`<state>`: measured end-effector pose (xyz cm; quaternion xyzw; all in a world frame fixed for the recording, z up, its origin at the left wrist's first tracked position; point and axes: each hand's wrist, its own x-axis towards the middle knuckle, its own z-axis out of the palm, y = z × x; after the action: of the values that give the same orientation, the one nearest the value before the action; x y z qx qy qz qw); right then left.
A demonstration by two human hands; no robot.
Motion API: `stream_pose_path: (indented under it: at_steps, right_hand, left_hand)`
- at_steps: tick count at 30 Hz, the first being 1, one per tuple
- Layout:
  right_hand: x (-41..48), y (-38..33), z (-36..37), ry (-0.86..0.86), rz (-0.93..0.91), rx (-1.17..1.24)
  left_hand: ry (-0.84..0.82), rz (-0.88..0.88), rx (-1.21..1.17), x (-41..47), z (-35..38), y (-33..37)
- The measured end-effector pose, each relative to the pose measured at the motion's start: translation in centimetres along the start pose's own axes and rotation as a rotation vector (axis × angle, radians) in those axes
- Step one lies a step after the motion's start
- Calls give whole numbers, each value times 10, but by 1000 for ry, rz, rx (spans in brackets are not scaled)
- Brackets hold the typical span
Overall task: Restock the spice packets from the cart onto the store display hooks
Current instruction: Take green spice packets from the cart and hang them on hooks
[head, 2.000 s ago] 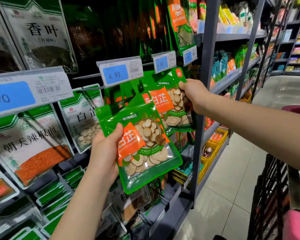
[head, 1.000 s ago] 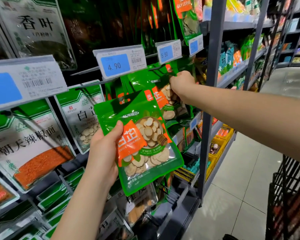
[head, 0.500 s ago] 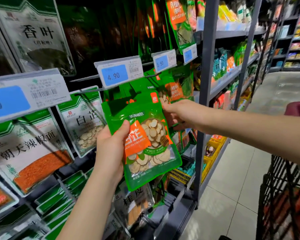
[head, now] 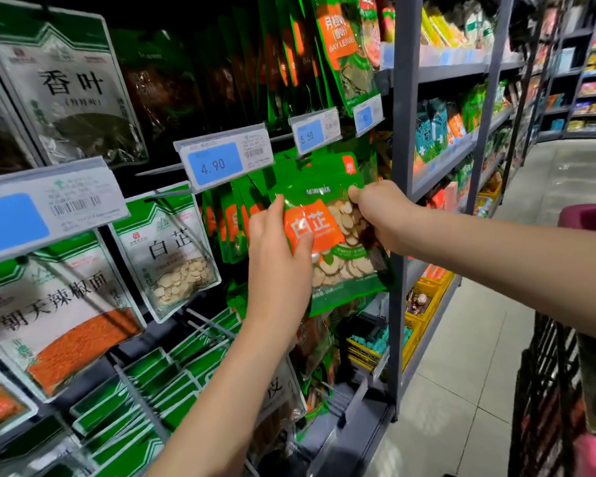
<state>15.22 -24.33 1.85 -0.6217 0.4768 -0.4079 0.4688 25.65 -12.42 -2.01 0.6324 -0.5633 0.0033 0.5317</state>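
The spice packet (head: 341, 266) was held upright, long axis vertical, its top edge just below the 5.50 price tag (head: 315, 132). The left hand (head: 276, 266) gripped its left edge. The fingers (head: 355, 192) of the right hand (head: 382, 215), nearer the top, pinched its upper right corner. The hook was not discernible.

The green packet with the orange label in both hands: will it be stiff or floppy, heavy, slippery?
Probably floppy: the green packet bends between the left hand and right hand. Likely light: it holds only thin dried slices, and fingers alone carry it. Its glossy film may be slippery.
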Motion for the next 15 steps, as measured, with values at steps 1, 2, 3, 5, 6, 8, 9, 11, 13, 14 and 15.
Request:
stream_pose_path:
  at_steps: [1,2,3,5,6,8,9,11,13,14,15]
  right_hand:
    - [4,-4,-1,12,-8,-3]
    - [8,-7,-2,22,-19,-7]
    - [13,-10,-1,30,-31,-6]
    - [18,-14,-1,41,-36,-37]
    - [21,-15,-2,43,-42,-61]
    - [28,-13,0,47,-63,-108]
    - [30,-11,2,52,-66,-128]
    - [34,-10,6,75,-78,-140]
    - [34,-10,13,103,-101,-166]
    - [31,-10,16,126,-117,-245]
    - [26,-7,20,161,-149,-371]
  left_hand:
    - [-10,18,29,5,2,2]
    - [-20,27,46,10,5,3]
    - [-32,32,64,15,7,5]
    - [-44,37,104,23,9,6]
    - [-47,34,126,27,10,5]
    - [-52,13,161,30,12,4]
    - [-59,5,177,30,12,3]
    - [-69,2,219,30,13,0]
    - [-56,3,287,32,15,-4]
    - [-45,5,359,32,16,-5]
    - [-34,6,455,32,17,-6]
